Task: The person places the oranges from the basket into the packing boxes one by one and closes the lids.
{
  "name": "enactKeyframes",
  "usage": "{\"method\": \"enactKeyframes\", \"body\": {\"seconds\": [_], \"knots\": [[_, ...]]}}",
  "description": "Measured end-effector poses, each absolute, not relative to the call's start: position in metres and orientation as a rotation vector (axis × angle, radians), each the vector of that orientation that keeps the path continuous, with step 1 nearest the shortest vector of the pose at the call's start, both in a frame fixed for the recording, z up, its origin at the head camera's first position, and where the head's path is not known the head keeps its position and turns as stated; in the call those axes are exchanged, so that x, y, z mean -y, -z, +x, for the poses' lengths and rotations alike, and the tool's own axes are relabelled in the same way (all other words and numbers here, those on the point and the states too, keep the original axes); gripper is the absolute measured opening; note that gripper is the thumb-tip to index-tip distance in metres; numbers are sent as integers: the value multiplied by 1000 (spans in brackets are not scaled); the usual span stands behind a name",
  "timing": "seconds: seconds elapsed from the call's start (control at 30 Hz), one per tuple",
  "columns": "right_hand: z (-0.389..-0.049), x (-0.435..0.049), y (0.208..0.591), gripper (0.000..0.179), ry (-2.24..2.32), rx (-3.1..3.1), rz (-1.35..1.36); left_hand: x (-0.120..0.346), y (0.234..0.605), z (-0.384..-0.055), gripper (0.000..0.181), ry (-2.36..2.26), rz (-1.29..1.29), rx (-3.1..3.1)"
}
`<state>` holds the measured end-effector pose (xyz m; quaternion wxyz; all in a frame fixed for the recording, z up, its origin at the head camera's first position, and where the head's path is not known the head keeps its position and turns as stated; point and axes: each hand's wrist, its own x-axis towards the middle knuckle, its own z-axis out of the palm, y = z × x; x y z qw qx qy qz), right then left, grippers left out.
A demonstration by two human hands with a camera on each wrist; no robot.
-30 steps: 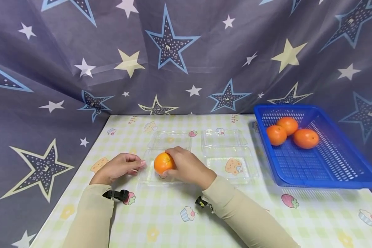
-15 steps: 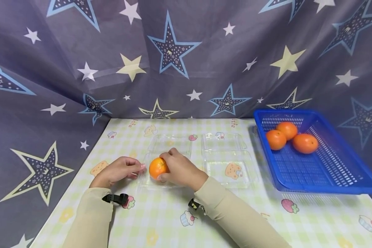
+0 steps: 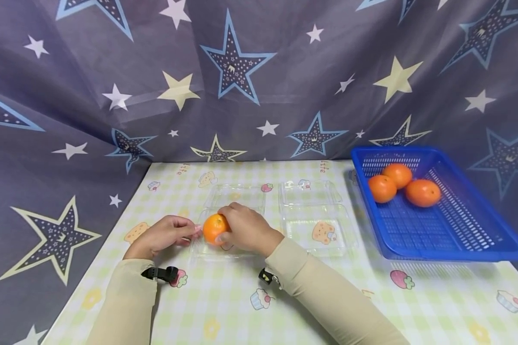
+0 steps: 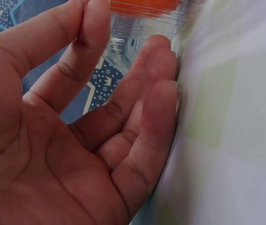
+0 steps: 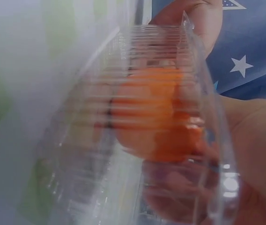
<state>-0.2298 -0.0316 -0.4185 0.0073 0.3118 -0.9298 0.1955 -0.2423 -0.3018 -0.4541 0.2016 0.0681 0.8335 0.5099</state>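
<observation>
My right hand [image 3: 249,229] grips an orange [image 3: 213,230] from its right side, down inside the base of the left clear plastic clamshell container [image 3: 235,195]. In the right wrist view the same orange [image 5: 149,112] shows blurred through the container's ribbed wall. My left hand [image 3: 166,235] pinches with thumb and index finger at the container's left rim. The left wrist view shows its other fingers [image 4: 123,117] loosely bent beside the tablecloth, with the container's ribbed wall [image 4: 142,23] past them. The container's lid lies folded back, away from me.
A second clear container [image 3: 302,229], its lid folded back, stands right of the first. Farther right is a blue plastic basket [image 3: 449,255] with three oranges [image 3: 423,193] at its back left. A checked tablecloth [image 3: 224,306] covers the table; a star-patterned curtain [image 3: 285,86] hangs behind.
My right hand has shifted left with the orange, bringing it to the left part of the container base, close to my left fingertips. The left hand has stayed at the rim.
</observation>
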Motion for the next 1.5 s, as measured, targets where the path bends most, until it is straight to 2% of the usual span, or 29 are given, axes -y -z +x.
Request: {"method": "enactKeyframes", "body": {"seconds": [0.37,0.7,1.5], "knots": [[-231,34,426,63,-632,2870,990,302,456,-245,34,-1469,184,-2290],[-226,27,417,68,-552,2908,974,303,458,-249,34,-1474,176,-2268],[-234,-31,387,56,-315,2920,884,302,455,-245,36,-1453,166,-2278]]}}
